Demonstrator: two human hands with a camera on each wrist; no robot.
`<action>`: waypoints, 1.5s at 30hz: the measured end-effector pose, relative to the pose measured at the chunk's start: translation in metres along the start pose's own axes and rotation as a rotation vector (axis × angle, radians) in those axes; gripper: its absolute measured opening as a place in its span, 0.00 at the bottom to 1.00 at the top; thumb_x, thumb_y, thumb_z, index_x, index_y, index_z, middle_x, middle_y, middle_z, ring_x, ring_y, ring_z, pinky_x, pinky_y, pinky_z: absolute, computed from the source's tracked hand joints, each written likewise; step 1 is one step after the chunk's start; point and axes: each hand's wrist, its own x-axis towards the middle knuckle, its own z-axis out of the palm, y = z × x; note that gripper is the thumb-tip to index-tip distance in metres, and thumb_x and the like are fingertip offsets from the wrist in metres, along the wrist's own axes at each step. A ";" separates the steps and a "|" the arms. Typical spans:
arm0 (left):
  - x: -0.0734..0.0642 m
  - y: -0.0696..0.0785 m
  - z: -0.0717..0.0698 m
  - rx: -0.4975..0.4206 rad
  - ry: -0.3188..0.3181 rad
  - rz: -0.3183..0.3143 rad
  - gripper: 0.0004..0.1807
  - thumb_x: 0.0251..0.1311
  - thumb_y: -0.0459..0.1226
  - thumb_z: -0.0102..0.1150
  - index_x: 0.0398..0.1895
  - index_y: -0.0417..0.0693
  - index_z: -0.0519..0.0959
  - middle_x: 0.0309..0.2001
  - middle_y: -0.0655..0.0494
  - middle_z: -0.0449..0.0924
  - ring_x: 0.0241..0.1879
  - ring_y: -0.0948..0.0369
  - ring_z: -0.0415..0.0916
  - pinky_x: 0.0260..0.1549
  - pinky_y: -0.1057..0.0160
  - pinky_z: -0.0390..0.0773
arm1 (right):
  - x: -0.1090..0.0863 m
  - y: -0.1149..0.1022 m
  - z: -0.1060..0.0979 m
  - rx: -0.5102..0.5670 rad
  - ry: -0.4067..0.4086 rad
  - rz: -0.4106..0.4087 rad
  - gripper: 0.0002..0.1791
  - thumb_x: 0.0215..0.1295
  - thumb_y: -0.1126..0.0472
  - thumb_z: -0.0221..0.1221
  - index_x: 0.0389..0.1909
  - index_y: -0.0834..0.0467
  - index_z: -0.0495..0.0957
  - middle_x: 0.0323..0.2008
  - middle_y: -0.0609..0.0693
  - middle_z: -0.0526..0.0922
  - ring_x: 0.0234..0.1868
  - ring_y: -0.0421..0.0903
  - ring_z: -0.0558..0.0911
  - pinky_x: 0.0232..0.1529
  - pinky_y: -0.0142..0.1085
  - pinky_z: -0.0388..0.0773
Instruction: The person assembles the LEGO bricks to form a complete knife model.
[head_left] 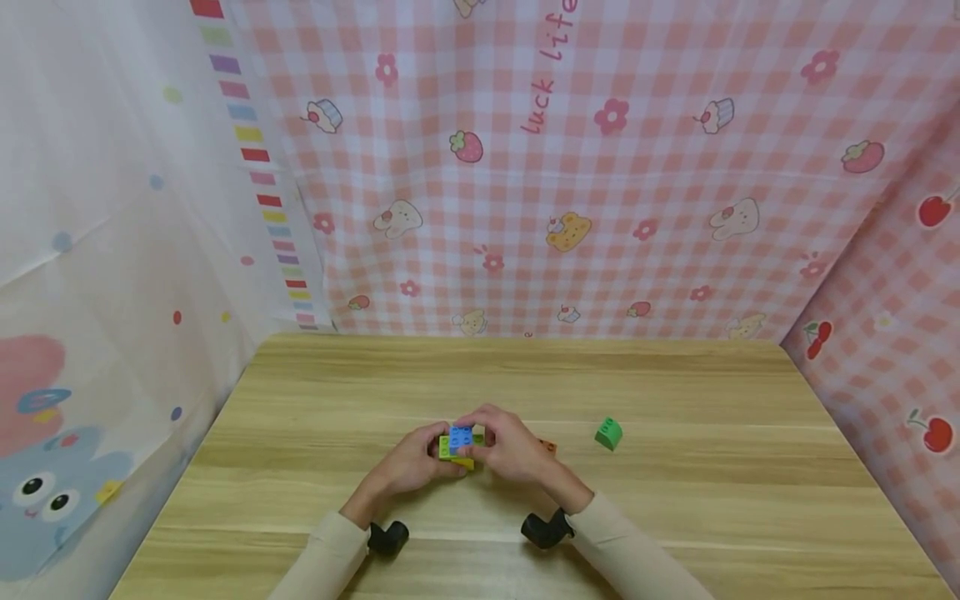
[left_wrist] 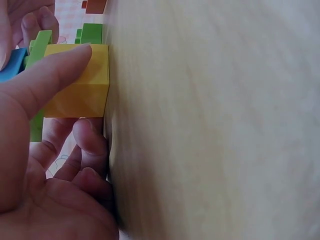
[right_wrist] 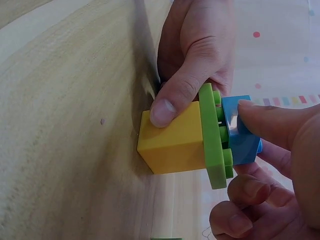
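A yellow block (right_wrist: 172, 145) stands on the table with a flat lime-green plate (right_wrist: 214, 145) on top. My left hand (head_left: 412, 460) grips the yellow block, its thumb (right_wrist: 175, 100) along one side and its other fingers on the opposite side. My right hand (head_left: 513, 448) pinches a blue brick (right_wrist: 242, 130) between thumb and fingers over the plate's studs. Green studs show beside the blue brick in the right wrist view; whether it is fully pressed down I cannot tell.
A green curved-top brick (head_left: 609, 433) lies to the right on the wooden table (head_left: 675, 517). An orange brick (head_left: 550, 447) sits just beyond my right hand, partly hidden by it. Printed cloths hang behind the table and at both sides.
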 end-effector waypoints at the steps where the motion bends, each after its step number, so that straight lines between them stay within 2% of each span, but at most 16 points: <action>1: 0.000 0.000 0.000 -0.001 -0.001 0.000 0.15 0.54 0.37 0.73 0.41 0.50 0.76 0.36 0.55 0.75 0.36 0.61 0.71 0.32 0.67 0.72 | 0.000 0.000 0.000 0.002 0.000 0.002 0.17 0.63 0.63 0.67 0.53 0.57 0.81 0.46 0.47 0.80 0.29 0.39 0.70 0.29 0.30 0.69; 18: 0.000 0.000 0.002 0.003 -0.001 0.003 0.15 0.54 0.37 0.73 0.40 0.49 0.76 0.37 0.56 0.76 0.36 0.60 0.72 0.33 0.66 0.73 | -0.003 0.002 0.000 0.015 0.003 0.029 0.16 0.62 0.63 0.67 0.52 0.55 0.83 0.47 0.47 0.82 0.27 0.38 0.70 0.27 0.30 0.70; 31: 0.001 0.001 0.002 0.000 -0.005 0.002 0.15 0.55 0.37 0.73 0.41 0.49 0.77 0.39 0.55 0.76 0.38 0.60 0.72 0.35 0.65 0.74 | -0.002 0.000 0.000 -0.028 -0.015 0.041 0.18 0.62 0.64 0.67 0.54 0.55 0.82 0.46 0.48 0.81 0.29 0.38 0.71 0.29 0.30 0.72; 40: 0.001 0.001 0.001 0.019 0.005 -0.010 0.14 0.55 0.37 0.73 0.41 0.50 0.77 0.38 0.55 0.76 0.38 0.59 0.72 0.35 0.64 0.73 | -0.002 -0.002 -0.001 -0.111 -0.025 0.033 0.18 0.63 0.62 0.67 0.55 0.54 0.82 0.45 0.47 0.80 0.33 0.39 0.73 0.33 0.31 0.73; 45: 0.001 0.000 0.001 0.002 -0.006 -0.008 0.15 0.55 0.36 0.72 0.42 0.49 0.77 0.40 0.55 0.78 0.39 0.60 0.73 0.36 0.64 0.75 | -0.005 0.000 0.001 -0.156 -0.009 -0.001 0.19 0.64 0.60 0.67 0.56 0.54 0.81 0.46 0.47 0.80 0.41 0.42 0.77 0.41 0.33 0.75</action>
